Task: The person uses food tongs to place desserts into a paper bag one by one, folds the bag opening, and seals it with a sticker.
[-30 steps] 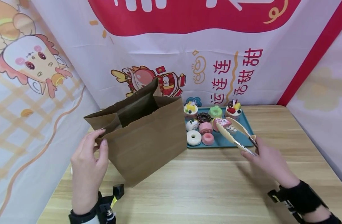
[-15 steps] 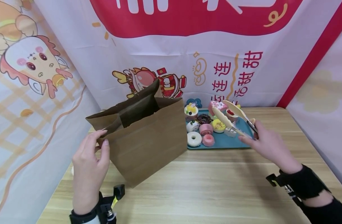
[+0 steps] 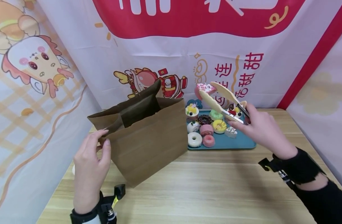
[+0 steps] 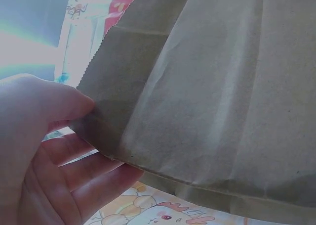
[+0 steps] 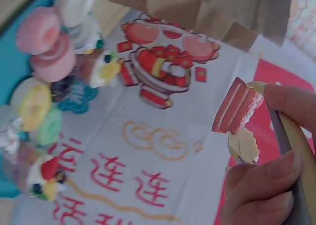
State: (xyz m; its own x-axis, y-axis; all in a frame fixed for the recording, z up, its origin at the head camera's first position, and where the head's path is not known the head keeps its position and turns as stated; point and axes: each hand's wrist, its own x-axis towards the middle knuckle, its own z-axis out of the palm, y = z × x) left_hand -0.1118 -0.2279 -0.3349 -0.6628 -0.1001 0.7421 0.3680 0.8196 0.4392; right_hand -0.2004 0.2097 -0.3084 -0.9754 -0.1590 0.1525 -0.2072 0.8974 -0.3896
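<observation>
A brown paper bag (image 3: 148, 143) stands tilted on the table, its mouth open upward. My left hand (image 3: 89, 165) pinches the near left corner of its rim between thumb and fingers; the left wrist view shows the thumb on one face and the fingers behind the paper. In my right hand (image 3: 262, 132) I grip food tongs (image 3: 214, 104) with cream-coloured tips. Between those tips is a pink cake slice (image 3: 204, 88), held in the air to the right of the bag's mouth. The right wrist view shows red and pale layers on the cake slice.
A blue tray (image 3: 242, 143) at the back right carries several small pastries, among them a white donut (image 3: 194, 139), a yellow donut (image 3: 219, 126) and a chocolate donut (image 3: 205, 119). Printed cloth (image 3: 171, 46) hangs behind the wooden table (image 3: 204, 189).
The right hand has lifted the cake slice off the tray with the tongs and carried it up and left toward the bag. The left hand keeps its hold on the bag's rim.
</observation>
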